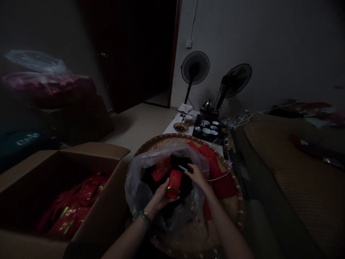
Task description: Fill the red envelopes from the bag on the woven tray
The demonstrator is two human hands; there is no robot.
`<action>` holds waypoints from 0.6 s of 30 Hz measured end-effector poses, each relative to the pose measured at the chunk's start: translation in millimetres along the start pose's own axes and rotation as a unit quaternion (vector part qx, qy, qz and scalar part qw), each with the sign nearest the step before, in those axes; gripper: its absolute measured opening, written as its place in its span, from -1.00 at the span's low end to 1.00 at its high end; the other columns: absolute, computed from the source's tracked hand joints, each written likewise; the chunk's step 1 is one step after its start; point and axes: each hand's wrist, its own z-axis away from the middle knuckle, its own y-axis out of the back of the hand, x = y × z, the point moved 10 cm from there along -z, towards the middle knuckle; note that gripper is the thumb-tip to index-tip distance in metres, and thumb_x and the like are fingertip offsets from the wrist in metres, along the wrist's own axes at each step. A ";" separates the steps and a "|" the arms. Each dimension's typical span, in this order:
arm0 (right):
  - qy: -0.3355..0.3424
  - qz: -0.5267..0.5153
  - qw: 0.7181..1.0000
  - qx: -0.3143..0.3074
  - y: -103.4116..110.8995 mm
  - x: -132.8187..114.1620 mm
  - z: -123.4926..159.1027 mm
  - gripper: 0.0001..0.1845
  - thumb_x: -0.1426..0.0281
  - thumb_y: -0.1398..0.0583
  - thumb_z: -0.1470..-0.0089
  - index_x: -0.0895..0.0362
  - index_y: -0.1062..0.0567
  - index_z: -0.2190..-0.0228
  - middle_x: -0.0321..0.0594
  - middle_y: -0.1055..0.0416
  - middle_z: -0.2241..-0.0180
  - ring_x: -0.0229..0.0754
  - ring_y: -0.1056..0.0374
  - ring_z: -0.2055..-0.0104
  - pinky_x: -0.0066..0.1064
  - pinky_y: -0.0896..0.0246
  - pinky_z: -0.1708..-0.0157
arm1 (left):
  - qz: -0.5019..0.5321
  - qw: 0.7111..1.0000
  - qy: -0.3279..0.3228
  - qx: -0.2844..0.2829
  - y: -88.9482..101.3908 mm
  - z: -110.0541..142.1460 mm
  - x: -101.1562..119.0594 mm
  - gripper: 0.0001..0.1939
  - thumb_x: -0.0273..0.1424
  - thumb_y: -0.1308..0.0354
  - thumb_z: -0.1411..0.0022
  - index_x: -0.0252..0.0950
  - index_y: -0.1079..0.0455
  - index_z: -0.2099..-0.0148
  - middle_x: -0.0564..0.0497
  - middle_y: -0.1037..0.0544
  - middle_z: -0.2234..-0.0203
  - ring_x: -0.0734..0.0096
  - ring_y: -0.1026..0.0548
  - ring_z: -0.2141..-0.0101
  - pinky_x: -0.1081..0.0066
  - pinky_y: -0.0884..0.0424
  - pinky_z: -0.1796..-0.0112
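A red packet (174,184) with gold marks and a yellow-green band rests in my left hand (161,196), whose fingers are wrapped round it from below. Just to its right, my right hand (196,175) has its fingers curled at the edge of a dark item with a white strip (183,168); the dim light hides its shape. Both hands are over a clear plastic bag (136,180), which lies open with black, soft-looking things inside. Another red packet (161,169) lies on the black things. Under the bag is a round woven tray (188,244).
Left stands an open cardboard box (99,219) holding several red packets (72,212). Red pieces (222,180) lie on the tray's right side, crossed by a white cord (219,178). Beyond are a low table with cups (206,131) and two fans (195,67). A woven mat (283,162) lies right.
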 end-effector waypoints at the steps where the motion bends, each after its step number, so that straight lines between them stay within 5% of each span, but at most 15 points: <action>1: 0.011 -0.024 1.000 0.005 -2.5 -6.9 3.3 -0.54 0.24 -0.18 0.11 0.20 -0.45 0.15 -0.04 -0.43 0.16 -0.05 -0.34 0.14 -0.23 -0.21 0.15 | 0.000 1.000 0.002 -0.002 -0.2 -0.1 -0.7 -0.59 -0.07 -0.06 -0.11 -0.35 -0.33 0.21 -0.03 -0.51 0.48 0.32 -0.49 0.46 0.20 -0.42 0.33; 6: 0.017 -0.115 0.988 -0.097 -35.8 -38.5 20.2 -0.69 0.20 -0.17 0.10 0.16 -0.53 0.39 -0.17 -0.51 0.37 -0.11 -0.39 0.31 -0.31 -0.25 0.26 | -0.009 1.000 0.002 -0.010 -3.7 2.4 -2.5 -0.60 -0.08 -0.06 -0.11 -0.34 -0.33 0.21 -0.04 -0.51 0.46 0.33 -0.48 0.47 0.25 -0.41 0.36; 11: 0.020 -0.092 0.993 -0.078 -30.7 -45.8 21.6 -0.77 0.26 -0.19 0.15 0.18 -0.52 0.52 -0.21 -0.48 0.50 -0.14 -0.36 0.42 -0.37 -0.21 0.37 | -0.027 1.000 -0.013 0.002 2.0 7.5 0.1 -0.63 -0.11 -0.09 -0.10 -0.36 -0.35 0.28 0.02 -0.47 0.54 0.49 -0.39 0.57 0.42 -0.37 0.46; 18: 0.015 -0.096 0.991 -0.088 -32.5 -53.5 25.4 -0.77 0.25 -0.20 0.17 0.18 -0.52 0.54 -0.23 -0.46 0.54 -0.18 -0.33 0.46 -0.40 -0.18 0.43 | -0.036 0.998 -0.052 -0.012 -3.1 13.6 10.1 -0.59 -0.08 -0.14 -0.03 -0.36 -0.40 0.27 0.01 -0.48 0.52 0.46 -0.38 0.54 0.45 -0.30 0.47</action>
